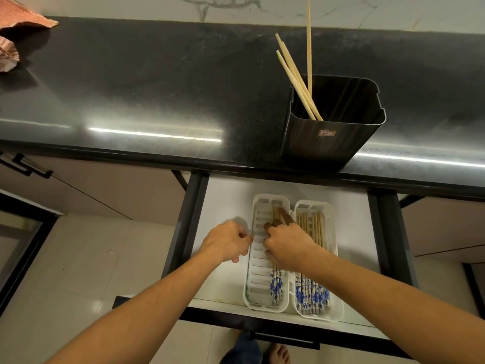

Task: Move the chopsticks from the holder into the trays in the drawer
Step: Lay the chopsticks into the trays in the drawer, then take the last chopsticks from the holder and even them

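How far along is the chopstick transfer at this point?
Done: the right tray holds a row of blue-patterned chopsticks. In hand: the right hand grips a chopstick bundle in the left tray, the left hand at its rim. Left: three plain chopsticks stand in the holder.

Home kitchen: dark polished stone countertop point(157, 88), marble-veined backsplash point(126, 6), pull-out drawer point(225, 203) beneath holding white slotted trays point(256, 274), pale tiled floor point(105, 264).
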